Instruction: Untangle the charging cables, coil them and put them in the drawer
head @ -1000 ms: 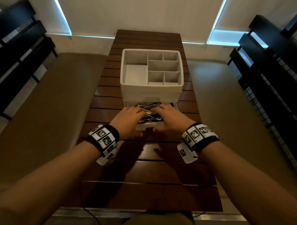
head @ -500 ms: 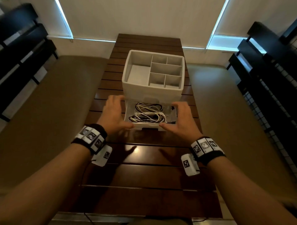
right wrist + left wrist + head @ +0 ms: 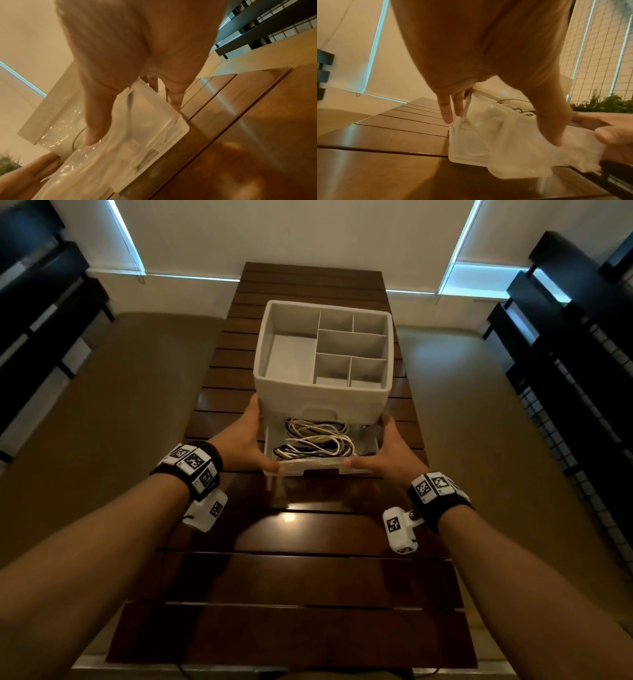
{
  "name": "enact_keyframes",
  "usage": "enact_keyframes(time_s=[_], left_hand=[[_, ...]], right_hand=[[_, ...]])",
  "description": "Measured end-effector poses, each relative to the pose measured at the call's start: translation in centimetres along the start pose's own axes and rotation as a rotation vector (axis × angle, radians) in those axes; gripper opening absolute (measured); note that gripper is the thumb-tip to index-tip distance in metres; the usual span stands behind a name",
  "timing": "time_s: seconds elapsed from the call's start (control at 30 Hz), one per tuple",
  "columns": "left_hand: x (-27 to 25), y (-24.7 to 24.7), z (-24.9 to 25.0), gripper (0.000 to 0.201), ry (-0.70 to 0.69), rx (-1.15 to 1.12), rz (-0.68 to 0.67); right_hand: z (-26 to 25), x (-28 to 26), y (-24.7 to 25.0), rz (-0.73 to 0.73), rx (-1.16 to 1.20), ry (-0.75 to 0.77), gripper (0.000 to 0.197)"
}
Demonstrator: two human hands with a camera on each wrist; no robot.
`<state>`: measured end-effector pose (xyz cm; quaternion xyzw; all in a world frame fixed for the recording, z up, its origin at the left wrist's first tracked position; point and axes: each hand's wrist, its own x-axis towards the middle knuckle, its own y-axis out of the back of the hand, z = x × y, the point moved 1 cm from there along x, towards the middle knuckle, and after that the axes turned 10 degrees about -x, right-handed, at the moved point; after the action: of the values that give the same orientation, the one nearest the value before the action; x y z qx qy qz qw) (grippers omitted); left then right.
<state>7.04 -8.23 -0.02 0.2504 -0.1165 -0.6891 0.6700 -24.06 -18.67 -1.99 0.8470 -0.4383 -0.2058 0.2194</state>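
At the left of the head view the left hand [image 3: 241, 441] lies against the left side of the clear drawer [image 3: 318, 469], its thumb laid along the drawer's front edge and its fingers [image 3: 447, 113] straight, pointing down the side wall to where the drawer meets the organiser. In the left wrist view these fingers touch the drawer's side rail; they are extended, not curled round anything.

In the middle of the frame the drawer stands pulled out from the base of the white organiser [image 3: 323, 397], which sits on the dark slatted worktop [image 3: 308, 577]. The charging cables [image 3: 317, 441], white and black, lie in loose loops inside the drawer, between the two hands and apart from both, with the drawer walls in between. The organiser's top tray is divided into compartments, seen in the upper middle of the frame.

At the right the right hand [image 3: 394, 451] mirrors the left one: its thumb rests on the front edge of the drawer, and its fingers [image 3: 175, 100] run straight along the right side wall. It clasps nothing; the hand is spread flat against the drawer. Both wrists carry black bands with printed markers.
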Motion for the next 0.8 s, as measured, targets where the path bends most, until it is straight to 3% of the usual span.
enact_keyframes(time_s=[0.13, 0.27, 0.33, 0.4, 0.47, 0.53, 0.57, 0.67, 0.8], left_hand=[[-0.4, -0.7, 0.0, 0.114, -0.015, -0.009, 0.162], [-1.2, -1.5, -0.7, 0.109, -0.017, -0.05, 0.254], [-2.0, -2.1, -0.9, 0.098, -0.039, -0.054, 0.364], [-3.4, -2.8, -0.5, 0.072, -0.125, 0.016, 0.512], [-4.5, -3.6, 0.8, 0.043, -0.299, 0.217, 0.543], [-4.4, -4.6, 2.2, 0.026, -0.435, 0.42, 0.405], [-3.8, -5.2, 2.6, 0.03, -0.46, 0.492, 0.301], [-2.1, -6.3, 3.7, 0.062, -0.332, 0.608, 0.04], [-0.6, -6.6, 4.3, 0.072, -0.193, 0.724, -0.021]], right_hand=[[-0.3, 0.0, -0.6, 0.115, 0.046, -0.037, 0.11], [-1.1, -0.7, -0.9, 0.151, -0.009, -0.049, 0.105], [-1.3, -1.6, -1.2, 0.249, -0.091, -0.054, 0.096], [-1.5, -3.0, -1.7, 0.473, -0.286, -0.012, 0.069], [-2.6, -4.3, -2.3, 0.557, -0.464, 0.18, 0.042], [-3.9, -4.2, -3.4, 0.382, -0.601, 0.4, 0.04], [-4.5, -3.7, -4.0, 0.259, -0.671, 0.451, 0.044], [-5.4, -1.4, -5.4, 0.04, -0.914, 0.4, 0.055], [-5.5, 0.3, -5.7, -0.089, -1.037, 0.299, 0.066]])
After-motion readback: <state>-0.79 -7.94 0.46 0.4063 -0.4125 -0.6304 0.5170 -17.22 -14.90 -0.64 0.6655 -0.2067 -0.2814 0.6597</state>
